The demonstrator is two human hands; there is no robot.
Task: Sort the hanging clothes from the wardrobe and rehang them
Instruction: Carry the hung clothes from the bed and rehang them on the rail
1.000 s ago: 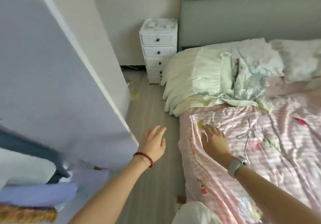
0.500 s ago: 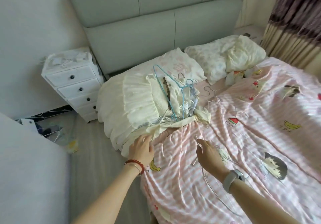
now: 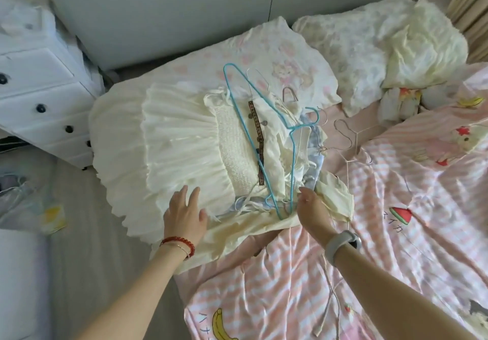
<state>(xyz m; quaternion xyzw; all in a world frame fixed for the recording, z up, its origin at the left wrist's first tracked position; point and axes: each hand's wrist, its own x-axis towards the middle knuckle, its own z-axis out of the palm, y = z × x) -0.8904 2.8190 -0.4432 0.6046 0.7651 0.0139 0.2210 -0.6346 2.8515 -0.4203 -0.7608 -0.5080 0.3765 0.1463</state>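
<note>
A pile of cream and pale blue clothes (image 3: 182, 139) lies on the left side of the bed, with blue wire hangers (image 3: 253, 107) on top of it. Several pale metal hangers (image 3: 348, 139) lie just right of the pile on the pink striped duvet (image 3: 396, 207). My left hand (image 3: 183, 213), fingers spread, rests on the near edge of the cream ruffled dress. My right hand (image 3: 313, 207) is at the pile's near right corner, beside the lower ends of the blue hangers; its fingertips are hidden from me.
A white chest of drawers (image 3: 39, 97) stands left of the bed against the wall. The grey padded headboard (image 3: 184, 10) is behind two pillows (image 3: 369, 49). A striped curtain (image 3: 470, 10) hangs at the far right. Bags and litter lie on the floor (image 3: 39, 207) at left.
My view has swung from the wardrobe door and floor to the bed and come closer. Both hands have moved forward onto the clothes pile.
</note>
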